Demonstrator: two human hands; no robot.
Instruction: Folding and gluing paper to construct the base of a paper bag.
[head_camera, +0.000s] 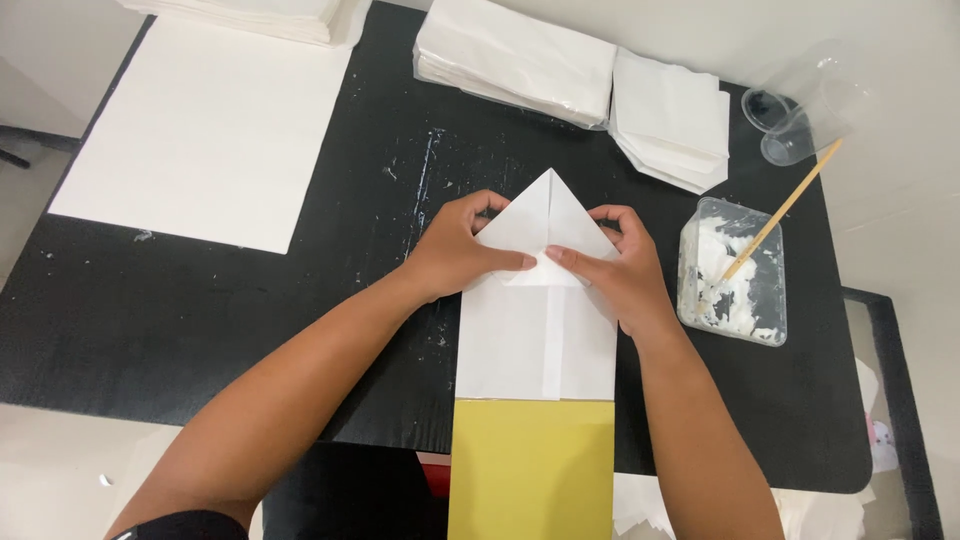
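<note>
Left hand: the left hand (455, 250) lies palm down on the white paper bag (537, 330), fingers curled around the left slope of its folded point, thumb stretched inward and pressing flat on the fold; it grips nothing, only pins the paper.
Right hand: the right hand (618, 268) mirrors it on the right slope, thumb pressing inward so that the two thumb tips nearly meet at the bag's centre seam.
Paper bag: it lies flat on the black table (200, 330) directly under both hands; its top is folded into a triangle whose tip points away from the person, just beyond the fingers.
Yellow board: a yellow board (530, 470) lies below the wrists, touching the bag's near edge.
Paste tub: a clear tub of white paste (735, 275) with a wooden stick (785, 210) sits just right of the right hand.
Paper stacks: folded white stacks (520, 55) lie beyond the fingertips.
Large sheet: a white sheet (210, 130) lies well left of the left hand.
</note>
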